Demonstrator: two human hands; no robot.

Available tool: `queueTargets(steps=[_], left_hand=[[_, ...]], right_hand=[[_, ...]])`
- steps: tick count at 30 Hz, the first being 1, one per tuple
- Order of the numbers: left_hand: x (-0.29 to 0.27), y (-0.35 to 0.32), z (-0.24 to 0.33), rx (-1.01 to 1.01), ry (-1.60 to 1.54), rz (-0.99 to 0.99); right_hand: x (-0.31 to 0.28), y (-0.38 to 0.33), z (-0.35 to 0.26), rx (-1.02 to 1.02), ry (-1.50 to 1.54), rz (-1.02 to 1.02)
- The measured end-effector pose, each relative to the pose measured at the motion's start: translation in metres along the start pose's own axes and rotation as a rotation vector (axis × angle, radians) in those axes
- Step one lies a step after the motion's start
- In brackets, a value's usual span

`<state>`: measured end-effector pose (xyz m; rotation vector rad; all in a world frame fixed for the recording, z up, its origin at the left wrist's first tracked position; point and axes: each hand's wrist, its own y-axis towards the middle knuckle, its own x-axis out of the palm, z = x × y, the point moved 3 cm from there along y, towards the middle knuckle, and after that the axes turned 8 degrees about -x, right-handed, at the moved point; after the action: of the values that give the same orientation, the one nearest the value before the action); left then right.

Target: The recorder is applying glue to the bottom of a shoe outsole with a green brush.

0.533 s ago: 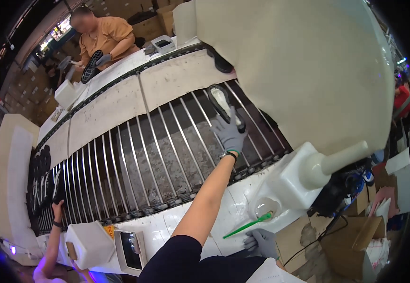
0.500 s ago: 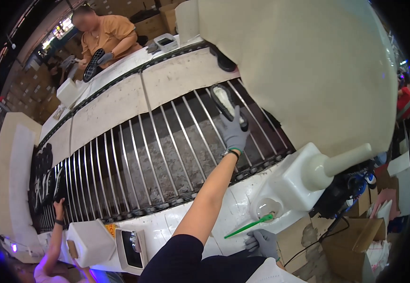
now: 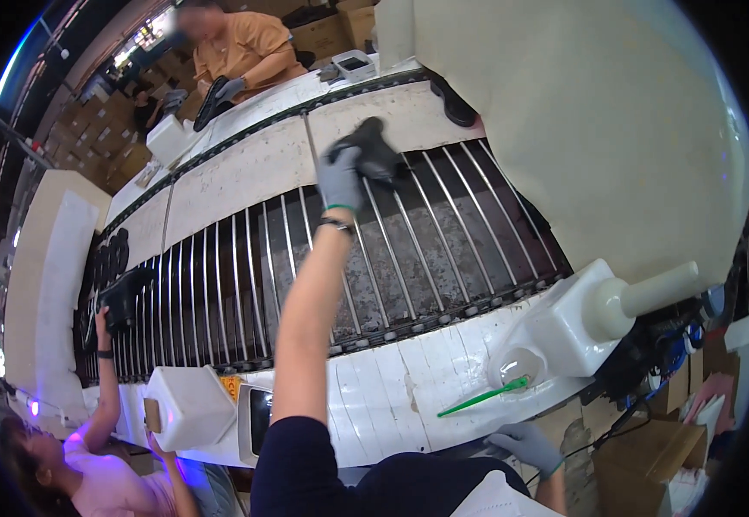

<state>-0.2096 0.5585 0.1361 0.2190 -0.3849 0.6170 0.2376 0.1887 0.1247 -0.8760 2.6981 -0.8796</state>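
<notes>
My left hand (image 3: 340, 179), in a grey glove, reaches over the metal rollers toward the far side of the conveyor. Its fingers are closed on a black shoe (image 3: 373, 155), which is blurred by motion; its white underside does not show. Down at the right, my right hand (image 3: 525, 446), also gloved, hangs by the near table edge with its fingers loosely apart and nothing seen in it. Nearest to that hand is a green brush (image 3: 482, 398), whose head rests at the cup of a white plastic container (image 3: 564, 332).
Rollers (image 3: 400, 233) run across the conveyor under a big pale hood (image 3: 581, 129). A person at left touches a black boot (image 3: 124, 297) by several dark soles (image 3: 107, 258). Across, a person in orange (image 3: 258, 43) holds a black sole (image 3: 211, 103). Another white container (image 3: 189, 405) stands near left.
My left hand has moved left and farther away, lifting and turning the shoe off the rollers. My view has shifted left. The person at left now has a boot raised.
</notes>
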Motion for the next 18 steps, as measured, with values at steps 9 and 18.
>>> queueTargets(steps=[9, 18], left_hand=[[-0.283, 0.013, 0.129, 0.141, 0.096, 0.56], [-0.543, -0.035, 0.187, -0.075, 0.325, 0.485]], right_hand=[[0.043, 0.076, -0.206, -0.797, -0.515, -0.186], [-0.164, 0.348, -0.288, -0.22, -0.947, 0.472]])
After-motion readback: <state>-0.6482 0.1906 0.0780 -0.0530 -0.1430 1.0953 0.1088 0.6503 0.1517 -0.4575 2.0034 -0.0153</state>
